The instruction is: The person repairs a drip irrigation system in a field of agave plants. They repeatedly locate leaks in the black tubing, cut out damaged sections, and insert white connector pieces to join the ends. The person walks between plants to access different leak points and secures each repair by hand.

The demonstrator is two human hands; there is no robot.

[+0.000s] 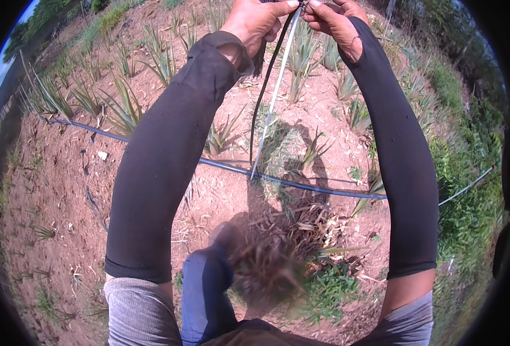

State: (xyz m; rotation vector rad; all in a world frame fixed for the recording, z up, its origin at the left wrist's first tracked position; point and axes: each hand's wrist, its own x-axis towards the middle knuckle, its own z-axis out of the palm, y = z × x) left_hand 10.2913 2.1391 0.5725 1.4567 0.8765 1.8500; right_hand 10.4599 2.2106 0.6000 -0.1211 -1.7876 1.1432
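At the top edge of the head view, my left hand and my right hand are raised close together. Thumb and fingers of each are pinched at the upper ends of two long, thin strips. One strip is black; the other is pale and shiny. Both hang down at a slant, and the pale one reaches the blue-black hose on the ground. Just below my left hand dangles a dark fringed bundle, partly hidden by it. The frame edge cuts off the spot where my fingertips meet.
A thin blue-black hose crosses the reddish soil. Spiky aloe-like plants grow in rows beyond it. Blurred dry brown plant matter lies beside my blue-trousered leg. Dense green growth lines the right side.
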